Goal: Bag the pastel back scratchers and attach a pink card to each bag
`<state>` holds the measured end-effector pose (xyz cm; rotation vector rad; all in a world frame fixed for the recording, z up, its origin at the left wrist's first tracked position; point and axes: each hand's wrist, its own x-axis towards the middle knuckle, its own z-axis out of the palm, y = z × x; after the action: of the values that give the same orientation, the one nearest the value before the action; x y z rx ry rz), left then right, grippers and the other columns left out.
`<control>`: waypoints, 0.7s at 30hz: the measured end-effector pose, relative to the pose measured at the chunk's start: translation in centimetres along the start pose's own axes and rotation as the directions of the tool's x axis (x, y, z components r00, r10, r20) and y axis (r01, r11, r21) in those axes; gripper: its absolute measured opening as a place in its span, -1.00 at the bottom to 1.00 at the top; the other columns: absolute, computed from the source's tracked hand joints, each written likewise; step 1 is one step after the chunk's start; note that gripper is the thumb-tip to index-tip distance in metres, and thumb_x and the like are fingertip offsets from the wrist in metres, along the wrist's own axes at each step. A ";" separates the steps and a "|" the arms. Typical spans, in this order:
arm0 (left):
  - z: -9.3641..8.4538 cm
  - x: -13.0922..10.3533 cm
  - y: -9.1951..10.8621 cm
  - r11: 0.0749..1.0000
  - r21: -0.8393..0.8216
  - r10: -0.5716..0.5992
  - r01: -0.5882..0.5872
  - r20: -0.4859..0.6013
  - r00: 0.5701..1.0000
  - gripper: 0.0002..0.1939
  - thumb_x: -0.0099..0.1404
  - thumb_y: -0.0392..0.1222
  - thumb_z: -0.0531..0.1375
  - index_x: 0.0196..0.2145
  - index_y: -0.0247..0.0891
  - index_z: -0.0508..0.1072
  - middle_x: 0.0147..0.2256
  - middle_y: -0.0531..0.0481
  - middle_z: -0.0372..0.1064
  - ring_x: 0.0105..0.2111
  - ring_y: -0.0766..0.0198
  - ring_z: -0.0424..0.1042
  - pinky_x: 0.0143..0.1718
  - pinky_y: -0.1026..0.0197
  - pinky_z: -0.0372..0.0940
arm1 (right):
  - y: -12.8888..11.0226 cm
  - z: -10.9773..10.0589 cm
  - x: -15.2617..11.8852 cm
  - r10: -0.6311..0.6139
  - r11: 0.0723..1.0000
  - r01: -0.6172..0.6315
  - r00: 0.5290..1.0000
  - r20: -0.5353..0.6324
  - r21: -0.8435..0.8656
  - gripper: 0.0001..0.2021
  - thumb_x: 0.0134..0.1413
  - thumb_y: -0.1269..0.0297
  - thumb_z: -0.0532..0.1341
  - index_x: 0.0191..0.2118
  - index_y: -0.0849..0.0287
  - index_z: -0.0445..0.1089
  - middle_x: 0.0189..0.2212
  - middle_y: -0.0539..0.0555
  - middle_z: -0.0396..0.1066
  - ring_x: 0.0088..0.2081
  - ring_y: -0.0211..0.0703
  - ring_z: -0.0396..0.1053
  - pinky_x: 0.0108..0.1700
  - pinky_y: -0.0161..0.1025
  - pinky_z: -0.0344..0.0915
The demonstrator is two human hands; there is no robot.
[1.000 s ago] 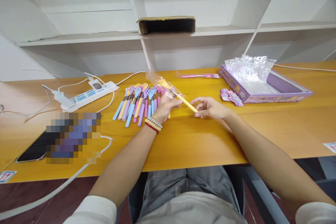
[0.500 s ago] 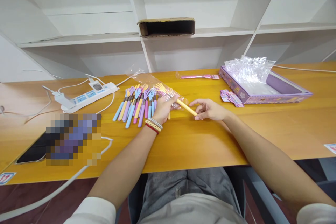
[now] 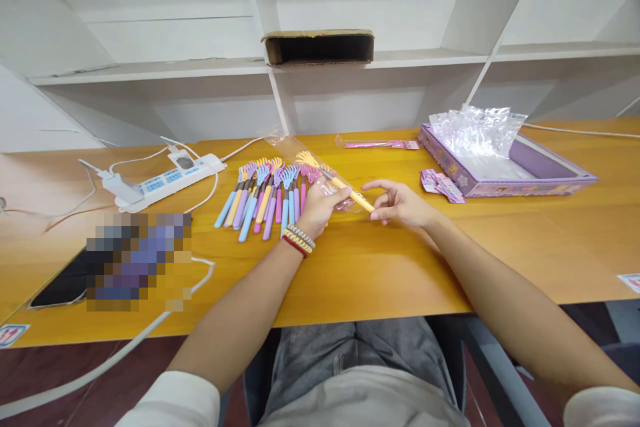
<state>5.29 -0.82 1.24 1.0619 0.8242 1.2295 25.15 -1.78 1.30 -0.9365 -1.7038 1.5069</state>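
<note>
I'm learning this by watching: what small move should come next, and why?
I'd probably nudge the yellow scratcher gently farther into the clear sleeve: the left hand holds both, the sleeve surrounds the scratcher's head, and the right hand is at the handle's end.

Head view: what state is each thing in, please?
Yellow scratcher: tilted, partly sleeved
Clear sleeve: crumpled at the left hand
Loose scratchers: unwrapped, piled
Pink scratcher: bagged, lying flat
Purple box: open, holding clear bags
Cardboard box: open toward camera
Power strip: chargers plugged in
Black phone: screen dark
</note>
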 end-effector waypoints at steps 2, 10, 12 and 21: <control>-0.1 0.0 0.3 1.000 0.006 -0.009 0.009 -0.011 1.000 -0.44 -0.05 -0.25 0.35 -0.08 -0.26 0.26 -0.40 0.01 0.38 -0.49 0.30 0.43 -0.53 0.28 0.34 | -0.1 0.0 0.0 -0.016 0.999 0.015 1.000 0.022 0.034 -0.37 -0.26 0.28 0.38 0.00 0.18 0.17 -0.54 -0.04 0.44 -0.63 -0.34 0.28 -0.53 -0.35 0.25; -0.2 0.3 0.2 0.989 -0.146 0.031 -0.036 -0.038 0.999 -0.62 0.01 -0.16 0.32 -0.22 -0.32 0.35 -0.38 -0.01 0.39 -0.40 0.33 0.42 -0.38 0.27 0.36 | 0.8 0.3 0.4 -0.048 0.998 0.048 0.999 -0.008 -0.033 -0.43 -0.19 0.26 0.35 -0.01 0.16 0.17 -0.51 -0.03 0.44 -0.62 -0.35 0.26 -0.53 -0.36 0.22; 0.0 0.3 0.0 0.984 -0.164 0.053 -0.063 -0.066 0.996 -0.67 0.03 -0.11 0.31 -0.29 -0.35 0.37 -0.44 0.01 0.37 -0.43 0.33 0.42 -0.33 0.22 0.36 | 1.1 0.5 0.5 -0.049 0.996 0.049 0.999 -0.004 -0.071 -0.44 -0.19 0.26 0.35 -0.01 0.17 0.17 -0.51 -0.03 0.43 -0.60 -0.35 0.26 -0.53 -0.36 0.19; -0.1 0.2 0.4 0.992 -0.123 0.031 -0.042 -0.086 0.996 -0.68 0.02 -0.08 0.31 -0.39 -0.35 0.34 -0.43 -0.02 0.38 -0.44 0.30 0.43 -0.33 0.15 0.40 | 0.6 0.4 0.0 -0.235 0.888 0.223 0.972 0.020 -0.402 -0.21 -0.32 0.16 0.40 0.11 0.12 0.11 -0.21 0.10 0.37 -0.41 -0.28 0.30 -0.40 -0.30 0.26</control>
<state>5.16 -0.56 1.58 0.9327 0.7844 1.3469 24.83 -1.97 0.63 -0.9120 -2.0672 1.0005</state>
